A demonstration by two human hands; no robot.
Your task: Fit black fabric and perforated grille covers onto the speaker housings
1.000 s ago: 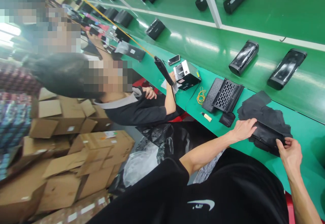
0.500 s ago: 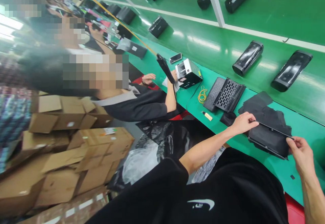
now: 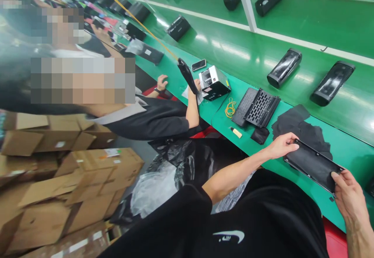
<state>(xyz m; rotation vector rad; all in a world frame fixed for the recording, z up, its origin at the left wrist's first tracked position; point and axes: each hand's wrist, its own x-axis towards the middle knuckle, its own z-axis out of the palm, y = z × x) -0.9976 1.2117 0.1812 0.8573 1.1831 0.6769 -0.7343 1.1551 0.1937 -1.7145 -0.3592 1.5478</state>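
Pinching rimmed black panel at opposite ends with left hand and right hand, likely for steadiness. Held near black sheets.

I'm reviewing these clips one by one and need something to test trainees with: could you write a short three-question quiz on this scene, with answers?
1. True or false: the left hand and the right hand both hold the black panel.

2. Which of these is nearest the phone?
A) the cardboard cartons
B) the silver-and-black box
C) the red chair

3. Fill in the colour: the loose, looped strands on the green bench are ____.

Key: 1 true; 2 B; 3 yellow
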